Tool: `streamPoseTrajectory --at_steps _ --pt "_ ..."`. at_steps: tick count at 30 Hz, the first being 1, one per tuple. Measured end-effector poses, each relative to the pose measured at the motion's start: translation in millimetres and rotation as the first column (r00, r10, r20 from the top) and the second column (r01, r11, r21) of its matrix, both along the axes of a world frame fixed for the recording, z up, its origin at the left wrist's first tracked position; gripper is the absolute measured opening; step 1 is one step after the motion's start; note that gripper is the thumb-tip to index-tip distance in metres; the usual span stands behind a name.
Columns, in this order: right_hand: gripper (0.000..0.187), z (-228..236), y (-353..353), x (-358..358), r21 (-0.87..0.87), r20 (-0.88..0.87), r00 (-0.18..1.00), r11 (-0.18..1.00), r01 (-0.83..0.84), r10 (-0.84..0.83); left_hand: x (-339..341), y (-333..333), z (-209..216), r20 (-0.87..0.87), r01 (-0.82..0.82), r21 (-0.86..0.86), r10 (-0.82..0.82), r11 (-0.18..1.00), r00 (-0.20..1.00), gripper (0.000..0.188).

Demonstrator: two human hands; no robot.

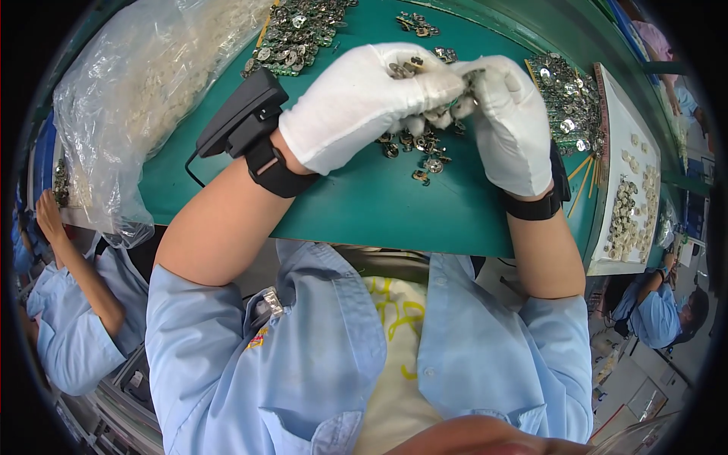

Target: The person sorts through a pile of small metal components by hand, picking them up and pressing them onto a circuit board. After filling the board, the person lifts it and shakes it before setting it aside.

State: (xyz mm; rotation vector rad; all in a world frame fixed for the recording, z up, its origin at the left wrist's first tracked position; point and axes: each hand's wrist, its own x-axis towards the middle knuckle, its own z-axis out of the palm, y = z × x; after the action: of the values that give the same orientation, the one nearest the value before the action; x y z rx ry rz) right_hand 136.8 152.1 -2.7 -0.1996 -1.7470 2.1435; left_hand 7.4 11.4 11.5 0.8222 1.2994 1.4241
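Note:
Both my hands wear white gloves and meet over the green mat [356,212]. My left hand [371,98] is closed, with small metal electronic parts [407,68] showing between its curled fingers. My right hand [512,121] pinches a small dark metallic part [474,78] right at the left fingertips; its exact kind is too small and blurred to tell. Beneath the hands lies a loose heap of small round metal parts [432,161], partly hidden by the gloves. A black strap with a boxy black device [241,114] sits on my left wrist, and another black strap [531,205] on my right.
A clear plastic bag of whitish pieces [144,98] lies at the left. Piles of metal-and-green circuit parts stand at the far left [292,42] and right [565,102]. Thin yellowish sticks [582,182] lie beside a white tray [607,246] with small pieces. Co-workers sit on both sides.

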Motion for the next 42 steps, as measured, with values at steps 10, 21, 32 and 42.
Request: streamPoseTrajectory --at_steps 10,21,32,42 --pt "0.022 15.3 8.7 -2.4 0.505 0.065 0.961 0.839 0.202 -0.270 -6.9 12.3 -24.8 -0.260 -0.215 0.223 0.270 0.951 0.927 0.032" --pt "0.021 15.2 -0.1 -0.7 0.734 -0.004 0.983 0.668 0.127 -0.183 -8.0 6.7 -16.3 -0.058 -0.099 0.082 0.104 0.992 0.993 0.029" --pt "0.024 16.5 -11.4 -4.6 0.257 0.124 0.976 0.956 0.143 -0.180 -5.0 7.0 -14.3 -0.044 -0.168 0.207 0.180 0.964 0.983 0.026" --pt "0.026 18.8 -5.1 1.6 0.612 0.099 0.975 0.785 0.099 -0.201 1.5 5.4 3.4 -0.074 -0.231 0.164 0.246 0.959 0.967 0.026"
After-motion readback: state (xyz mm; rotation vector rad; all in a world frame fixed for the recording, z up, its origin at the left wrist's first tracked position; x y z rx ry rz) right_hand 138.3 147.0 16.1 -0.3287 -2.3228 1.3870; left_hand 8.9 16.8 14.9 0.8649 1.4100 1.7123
